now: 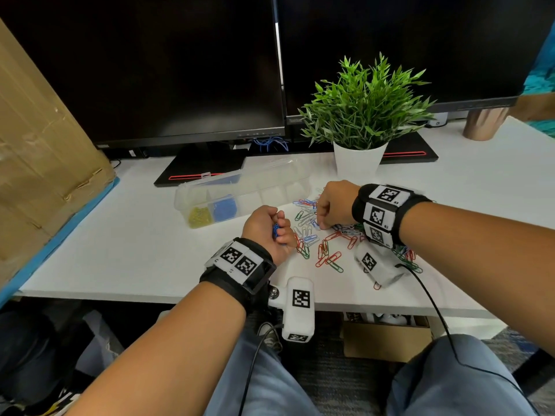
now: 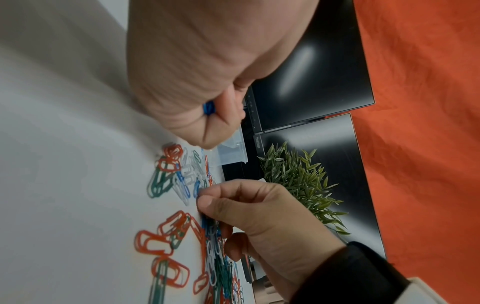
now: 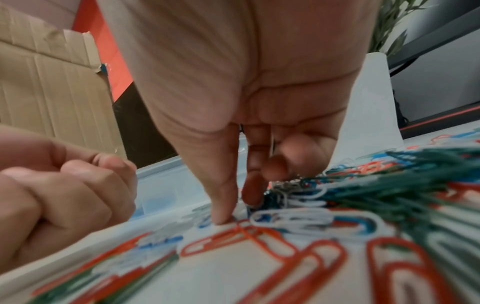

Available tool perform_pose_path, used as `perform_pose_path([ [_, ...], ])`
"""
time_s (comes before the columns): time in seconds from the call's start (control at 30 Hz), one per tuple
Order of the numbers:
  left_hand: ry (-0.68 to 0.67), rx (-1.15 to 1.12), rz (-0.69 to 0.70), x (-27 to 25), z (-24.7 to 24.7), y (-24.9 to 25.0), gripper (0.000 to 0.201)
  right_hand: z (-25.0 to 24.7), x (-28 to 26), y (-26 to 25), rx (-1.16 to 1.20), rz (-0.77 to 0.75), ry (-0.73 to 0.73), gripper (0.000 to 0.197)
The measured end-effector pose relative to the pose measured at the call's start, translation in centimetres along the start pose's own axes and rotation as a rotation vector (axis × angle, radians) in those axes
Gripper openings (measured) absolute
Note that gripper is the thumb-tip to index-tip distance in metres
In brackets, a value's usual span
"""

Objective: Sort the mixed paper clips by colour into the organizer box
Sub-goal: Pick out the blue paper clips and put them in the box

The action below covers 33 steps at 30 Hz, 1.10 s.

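Right under the right hand (image 1: 333, 205) is where the mess is: a mixed pile (image 1: 327, 241) of red, green, white and blue clips spread over the desk (image 1: 135, 244). Thumb and forefinger are pressed down into it, tips close together like they're pinching at a blue one, but I can't tell if anything is actually caught between them yet.

Just left of that, the left hand (image 1: 267, 228) is curled into a loose fist round a small bunch of blue clips (image 1: 275, 230), basically a holding pen until they get dumped.

Beyond the left fist sits the box (image 1: 240, 193), lid open. Its yellow section (image 1: 199, 217) looks done, since no yellow shows in the pile. The blue section (image 1: 224, 208) next to it has a decent heap, but blues are left on the desk. The other compartments look empty from here.

So I'd say maybe a third in: yellow finished, blue going, then red, green and white are all untouched.
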State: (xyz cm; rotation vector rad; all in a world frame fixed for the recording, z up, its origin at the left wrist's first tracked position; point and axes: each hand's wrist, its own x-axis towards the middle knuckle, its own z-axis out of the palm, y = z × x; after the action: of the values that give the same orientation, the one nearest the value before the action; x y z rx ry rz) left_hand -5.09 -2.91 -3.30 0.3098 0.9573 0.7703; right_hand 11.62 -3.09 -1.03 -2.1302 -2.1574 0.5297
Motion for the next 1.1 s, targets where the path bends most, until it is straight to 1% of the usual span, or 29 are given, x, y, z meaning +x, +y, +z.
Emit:
perform_pose_path([
  [0.07, 0.0, -0.001, -0.001, -0.1, 0.0, 0.0, 0.028, -0.1, 0.0, 0.1, -0.003, 0.008, -0.049, 0.008],
  [0.1, -0.001, -0.004, -0.002, -0.1, 0.1, 0.0, 0.028, -0.1, 0.0, 0.0, -0.004, 0.019, -0.049, 0.01],
  [0.13, -0.001, -0.006, -0.003, -0.1, 0.1, 0.0, 0.028, -0.2, 0.1, -0.1, -0.011, 0.037, -0.029, 0.014],
  [0.23, -0.005, -0.007, -0.007, 0.0, 0.3, -0.2, 0.028, 0.0, 0.5, -0.6, -0.052, 0.083, 0.035, 0.036],
  [0.3, -0.007, -0.01, -0.008, -0.1, 0.4, -0.3, 0.029, 0.3, 0.6, -1.1, -0.092, 0.098, 0.04, 0.041],
  [0.43, -0.012, -0.027, -0.008, -0.1, 0.5, -0.4, 0.029, 0.3, 1.0, -1.6, -0.155, 0.105, 0.041, 0.039],
  [0.67, -0.031, -0.032, -0.017, 0.0, 0.2, -0.4, 0.029, 0.6, 0.9, -1.1, -0.174, 0.104, -0.024, 0.025],
  [0.7, -0.03, -0.031, -0.017, 0.0, 0.2, -0.4, 0.029, 0.6, 0.8, -1.0, -0.175, 0.107, -0.025, 0.027],
  [0.8, -0.026, -0.034, -0.015, -0.1, 0.2, -0.5, 0.029, 0.5, 0.8, -1.0, -0.164, 0.106, 0.0, 0.038],
  [0.97, -0.023, -0.033, -0.015, -0.2, 0.2, -0.5, 0.028, 0.5, 0.7, -1.4, -0.2, 0.104, -0.05, 0.037],
  [1.1, -0.013, -0.048, 0.005, -0.3, 0.4, -0.5, 0.027, 0.3, 0.6, -1.4, -0.155, 0.114, -0.105, 0.037],
])
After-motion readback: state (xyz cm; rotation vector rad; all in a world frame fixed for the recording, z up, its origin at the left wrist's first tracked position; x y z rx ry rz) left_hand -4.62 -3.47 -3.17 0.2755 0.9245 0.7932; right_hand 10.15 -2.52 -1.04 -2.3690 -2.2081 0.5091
